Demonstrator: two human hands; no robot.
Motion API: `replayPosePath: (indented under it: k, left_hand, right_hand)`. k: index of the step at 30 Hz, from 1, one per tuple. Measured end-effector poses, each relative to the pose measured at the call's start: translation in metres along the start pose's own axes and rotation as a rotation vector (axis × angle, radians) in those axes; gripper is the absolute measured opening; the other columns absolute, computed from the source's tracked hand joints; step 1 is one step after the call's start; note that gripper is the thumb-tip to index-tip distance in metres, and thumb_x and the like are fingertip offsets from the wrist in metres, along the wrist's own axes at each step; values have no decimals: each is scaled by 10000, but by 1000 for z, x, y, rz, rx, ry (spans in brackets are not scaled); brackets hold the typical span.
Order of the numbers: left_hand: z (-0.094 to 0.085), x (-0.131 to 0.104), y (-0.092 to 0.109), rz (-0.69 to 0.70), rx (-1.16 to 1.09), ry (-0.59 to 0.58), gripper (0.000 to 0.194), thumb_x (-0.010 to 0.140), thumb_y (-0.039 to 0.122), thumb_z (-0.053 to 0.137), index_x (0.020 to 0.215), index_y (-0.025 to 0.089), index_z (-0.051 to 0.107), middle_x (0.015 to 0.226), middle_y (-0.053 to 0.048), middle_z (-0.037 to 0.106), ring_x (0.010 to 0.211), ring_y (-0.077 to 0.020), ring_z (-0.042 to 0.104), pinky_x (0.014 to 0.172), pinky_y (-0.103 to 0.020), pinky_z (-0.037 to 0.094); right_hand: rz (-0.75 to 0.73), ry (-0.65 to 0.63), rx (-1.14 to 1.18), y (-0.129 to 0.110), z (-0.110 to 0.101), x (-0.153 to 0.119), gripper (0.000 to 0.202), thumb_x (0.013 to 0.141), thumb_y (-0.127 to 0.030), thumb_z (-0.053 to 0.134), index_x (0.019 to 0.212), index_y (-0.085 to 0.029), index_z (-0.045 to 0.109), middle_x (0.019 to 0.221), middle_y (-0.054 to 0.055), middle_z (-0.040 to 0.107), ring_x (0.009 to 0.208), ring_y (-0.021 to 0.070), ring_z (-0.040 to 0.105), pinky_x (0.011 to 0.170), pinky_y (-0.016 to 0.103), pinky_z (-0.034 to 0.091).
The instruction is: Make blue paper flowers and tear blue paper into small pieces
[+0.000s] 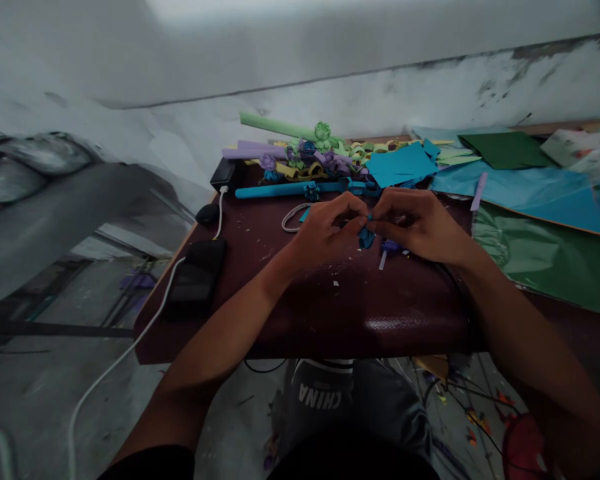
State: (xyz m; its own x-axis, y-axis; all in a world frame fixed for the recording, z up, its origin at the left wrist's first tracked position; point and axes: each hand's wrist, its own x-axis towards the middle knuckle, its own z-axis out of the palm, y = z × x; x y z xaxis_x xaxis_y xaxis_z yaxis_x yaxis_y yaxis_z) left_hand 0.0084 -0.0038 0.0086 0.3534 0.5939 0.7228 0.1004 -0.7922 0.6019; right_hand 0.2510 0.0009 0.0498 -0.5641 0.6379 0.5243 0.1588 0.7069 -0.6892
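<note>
Near the middle of the dark red table (300, 313), my left hand (330, 227) and my right hand (415, 223) meet at the fingertips. Between them they pinch a small blue paper piece (365, 237), which hangs a little below the fingers. Thumb and forefinger are pressed together on each hand. Beneath my right hand lie a purple object (391, 247) and a thin pale strip (383, 260), partly hidden by the fingers. A loop of pale cord (291, 219) rests just left of my left hand.
Behind the hands lie a blue paper tube (275, 190), a green tube (275, 125), paper flowers (323, 131) and blue sheets (403, 165). A green sheet in plastic (550, 260) is at right. A phone (195, 277) with a white cable (125, 357) sits left.
</note>
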Motion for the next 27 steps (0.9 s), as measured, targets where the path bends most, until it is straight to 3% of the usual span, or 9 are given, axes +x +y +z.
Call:
replayPosePath:
  k: [5, 9, 15, 20, 27]
  left_hand:
    - [-1, 1, 3, -51, -41, -16, 383, 1114, 593, 757, 1038, 220, 711, 849, -14, 743, 687, -118, 655, 651, -255, 506]
    - [-4, 1, 5, -81, -54, -33, 324, 1076, 530, 798, 1025, 221, 713, 864, -13, 741, 708, -124, 666, 666, -262, 523]
    - [-3, 0, 4, -95, -78, -56, 214, 1065, 412, 775, 1047, 209, 708, 909, -23, 757, 745, -125, 696, 682, -250, 535]
    - [-2, -1, -1, -62, -9, -44, 188, 1044, 384, 777, 1019, 219, 691, 863, -6, 722, 693, -116, 643, 615, -240, 467]
    - [0, -5, -2, -7, 185, -8, 124, 1041, 323, 777, 1012, 233, 696, 769, 22, 705, 651, -124, 626, 691, -269, 494]
  right_hand:
    - [-50, 10, -9, 2, 1, 0, 164, 974, -357, 925, 944, -252, 804, 922, 7, 718, 708, 147, 586, 636, 334, 447]
    - [-14, 8, -25, 0, 1, 0, 188, 957, -395, 942, 929, -265, 809, 918, 13, 733, 711, 158, 574, 632, 339, 444]
    - [35, -7, 9, -4, 2, 1, 131, 950, -324, 914, 924, -265, 801, 891, 6, 722, 709, 156, 579, 623, 337, 430]
    - [-8, 15, -47, -3, 3, 2, 190, 947, -349, 910, 858, -260, 768, 844, 2, 675, 693, 152, 519, 629, 340, 389]
    - [-127, 29, -159, 2, 6, 2, 187, 952, -302, 849, 831, -246, 718, 808, 10, 636, 678, 155, 486, 646, 354, 358]
